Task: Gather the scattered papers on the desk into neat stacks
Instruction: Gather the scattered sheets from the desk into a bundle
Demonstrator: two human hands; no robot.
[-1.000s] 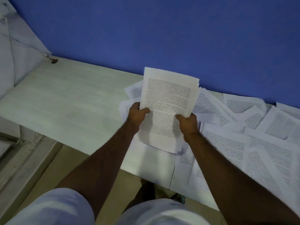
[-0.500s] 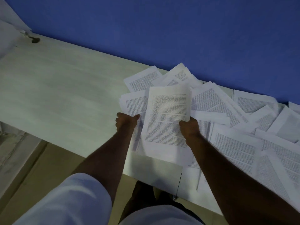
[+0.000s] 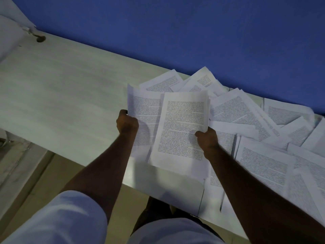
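Head view: papers between both hands

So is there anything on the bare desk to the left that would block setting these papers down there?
Nothing visible does. The desk left of the left hand shows only bare surface, apart from a small dark mark at its far corner.

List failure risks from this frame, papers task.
1. The left hand grips a single sheet by its edge; it looks bowed and could crease or slip.
2. The right hand holds a stack at one side only, so the sheets may fan out.
3. Loose papers overhang the desk front edge; a brushing forearm could knock them off.
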